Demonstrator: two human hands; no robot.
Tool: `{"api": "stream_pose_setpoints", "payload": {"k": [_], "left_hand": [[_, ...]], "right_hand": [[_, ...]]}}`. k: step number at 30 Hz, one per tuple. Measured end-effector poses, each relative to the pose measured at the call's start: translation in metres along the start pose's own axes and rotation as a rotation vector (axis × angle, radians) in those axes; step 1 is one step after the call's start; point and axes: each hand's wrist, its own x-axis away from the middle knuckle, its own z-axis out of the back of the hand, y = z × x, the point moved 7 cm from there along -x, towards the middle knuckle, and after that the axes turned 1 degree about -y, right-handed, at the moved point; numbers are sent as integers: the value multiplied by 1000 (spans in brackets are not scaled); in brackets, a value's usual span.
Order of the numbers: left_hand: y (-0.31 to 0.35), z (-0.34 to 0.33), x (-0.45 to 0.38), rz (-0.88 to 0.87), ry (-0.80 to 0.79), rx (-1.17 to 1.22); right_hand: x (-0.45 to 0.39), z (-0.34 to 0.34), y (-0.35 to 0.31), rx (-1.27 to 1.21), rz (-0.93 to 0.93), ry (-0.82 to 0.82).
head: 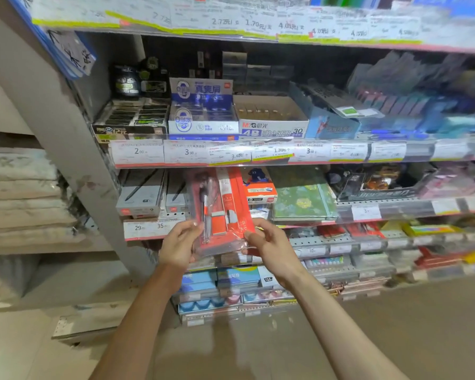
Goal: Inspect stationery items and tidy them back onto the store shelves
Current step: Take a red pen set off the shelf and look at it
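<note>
I hold a red stationery set in a clear plastic pouch (220,212) upright in front of the store shelves (285,157). Pens and a ruler show through the plastic. My left hand (180,244) grips the pouch's lower left edge. My right hand (269,244) pinches its lower right corner. The pouch's top reaches the price strip of the eraser shelf and hides part of the goods behind it.
Eraser boxes (272,122) and a blue-white box (202,108) fill the shelf above. Grey pen boxes (141,196) sit left of the pouch, green notebooks (303,198) to its right. Lower shelves hold blue packs (220,281). A grey post (66,138) bounds the left.
</note>
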Motion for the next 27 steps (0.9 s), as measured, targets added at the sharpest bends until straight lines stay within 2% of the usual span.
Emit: {"api": "stream_pose_setpoints", "payload": {"k": [10,21,24,27], "left_hand": [[-1,-84,61,-148,-24,-39],[-63,-278,126,-75,6,-105],[-80,-324,137,-72,-51,-235],[-102,-354,137,-16,-110,-256]], "right_hand": [[44,84,21,-34,11,-11],[123,284,80,12,-57,33],[140,329,97,-40,-100,86],[149,359,113,-99,-122,113]]}}
